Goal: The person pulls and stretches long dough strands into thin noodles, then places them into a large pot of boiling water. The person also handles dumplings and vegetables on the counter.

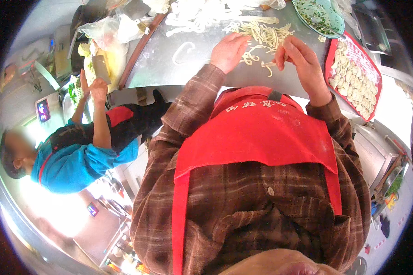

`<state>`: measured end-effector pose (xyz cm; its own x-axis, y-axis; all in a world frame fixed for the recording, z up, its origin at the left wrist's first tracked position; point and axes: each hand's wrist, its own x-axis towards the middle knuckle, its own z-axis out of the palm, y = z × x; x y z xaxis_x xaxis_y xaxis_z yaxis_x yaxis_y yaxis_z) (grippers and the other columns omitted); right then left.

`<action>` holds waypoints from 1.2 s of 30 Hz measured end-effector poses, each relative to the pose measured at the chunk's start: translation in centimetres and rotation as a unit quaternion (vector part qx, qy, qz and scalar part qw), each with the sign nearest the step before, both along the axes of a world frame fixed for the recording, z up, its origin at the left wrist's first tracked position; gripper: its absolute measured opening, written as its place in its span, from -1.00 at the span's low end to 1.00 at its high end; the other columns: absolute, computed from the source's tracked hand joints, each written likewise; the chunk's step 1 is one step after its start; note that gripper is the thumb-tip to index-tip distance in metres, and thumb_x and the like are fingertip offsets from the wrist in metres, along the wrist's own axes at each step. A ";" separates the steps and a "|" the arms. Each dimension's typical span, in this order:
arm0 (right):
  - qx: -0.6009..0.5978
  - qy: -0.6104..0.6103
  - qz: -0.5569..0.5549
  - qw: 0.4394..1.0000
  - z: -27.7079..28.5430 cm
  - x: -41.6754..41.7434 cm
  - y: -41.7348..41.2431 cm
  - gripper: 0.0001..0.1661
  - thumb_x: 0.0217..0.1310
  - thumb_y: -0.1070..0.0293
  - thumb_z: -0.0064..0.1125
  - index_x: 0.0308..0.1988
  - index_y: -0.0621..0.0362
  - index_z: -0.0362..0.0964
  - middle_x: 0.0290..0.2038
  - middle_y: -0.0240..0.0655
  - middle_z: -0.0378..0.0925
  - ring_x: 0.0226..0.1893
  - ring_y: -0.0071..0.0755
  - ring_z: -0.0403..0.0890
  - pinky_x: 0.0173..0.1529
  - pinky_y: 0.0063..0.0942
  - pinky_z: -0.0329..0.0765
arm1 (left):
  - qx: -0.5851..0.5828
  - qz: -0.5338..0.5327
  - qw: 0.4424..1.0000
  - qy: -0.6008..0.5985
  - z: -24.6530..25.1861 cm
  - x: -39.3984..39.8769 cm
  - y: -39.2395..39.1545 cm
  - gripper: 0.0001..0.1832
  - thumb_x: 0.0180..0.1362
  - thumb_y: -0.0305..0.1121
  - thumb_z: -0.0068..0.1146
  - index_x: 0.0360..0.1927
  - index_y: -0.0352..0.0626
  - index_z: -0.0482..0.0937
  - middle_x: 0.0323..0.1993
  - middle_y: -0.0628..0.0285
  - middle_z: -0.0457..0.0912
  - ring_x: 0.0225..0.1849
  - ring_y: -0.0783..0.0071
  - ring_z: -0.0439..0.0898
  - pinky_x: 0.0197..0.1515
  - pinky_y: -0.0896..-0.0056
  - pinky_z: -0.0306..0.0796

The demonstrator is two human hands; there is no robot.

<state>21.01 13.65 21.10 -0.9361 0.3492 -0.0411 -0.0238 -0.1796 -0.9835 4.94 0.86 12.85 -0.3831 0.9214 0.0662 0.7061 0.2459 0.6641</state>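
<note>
Both my hands are over a metal worktop (151, 65) by a heap of cut dough strips (266, 32). My left hand (230, 51) is bent at the left edge of the heap, its fingertips close to the strips; whether it grips one is not clear. At the heap's right edge, my right hand (297, 56) has its fingers curled near a short loose piece of dough (268, 65); its fingertips are partly hidden. A few looped strips (249, 59) lie between the hands. Whiter, thicker dough strands (196, 15) lie farther back to the left.
A green bowl of chopped filling (318, 17) with a spoon stands at the back right. Beside it is a red tray (330, 56) with rows of small dumplings. A wooden strip (141, 51) crosses the worktop's left part. Farther left, a co-worker (72, 161) holds a cleaver (101, 68).
</note>
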 end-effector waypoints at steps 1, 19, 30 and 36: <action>0.010 0.003 -0.011 1.000 0.0 -0.3 0.1 -0.68 0.24 0.22 -0.25 -0.43 0.19 0.33 -0.59 -0.45 0.33 -0.53 -0.64 0.35 -0.41 -0.64 0.29 | 0.035 0.005 0.998 0.051 -0.5 -0.1 -0.1 -0.74 0.04 -0.37 -0.10 -0.17 -0.11 0.45 -0.26 0.15 0.48 -0.19 0.21 0.45 -0.16 0.33 0.34; 0.280 -0.045 -0.005 0.959 -10.9 -2.3 3.3 -0.58 0.03 0.35 -0.02 -0.03 0.07 0.29 -0.35 -0.27 0.45 -0.31 -0.38 0.44 -0.19 -0.47 0.36 | 0.072 -0.101 0.855 -0.504 7.2 5.5 2.1 -0.68 0.26 -0.28 -0.39 -0.31 -0.33 0.36 -0.60 0.34 0.32 -0.52 0.62 0.35 -0.28 0.50 0.39; -0.126 -0.036 0.039 0.991 -5.4 -0.2 -0.2 -0.65 0.24 0.20 -0.27 -0.49 0.19 0.28 -0.56 -0.42 0.33 -0.48 -0.55 0.36 -0.27 -0.60 0.32 | 0.052 0.012 0.997 -0.051 0.7 2.0 4.3 -0.76 0.17 -0.24 -0.23 -0.19 -0.08 0.41 -0.65 0.21 0.43 -0.58 0.33 0.47 -0.52 0.32 0.35; -0.160 0.016 -0.044 0.986 -4.7 -1.6 1.2 -0.67 0.25 0.20 -0.25 -0.44 0.19 0.29 -0.59 -0.45 0.30 -0.51 -0.58 0.33 -0.31 -0.60 0.32 | 0.166 -0.056 0.979 0.105 -3.2 0.8 4.1 -0.73 0.04 -0.24 -0.09 -0.24 -0.20 0.41 -0.35 0.00 0.50 -0.26 0.09 0.48 -0.23 0.20 0.35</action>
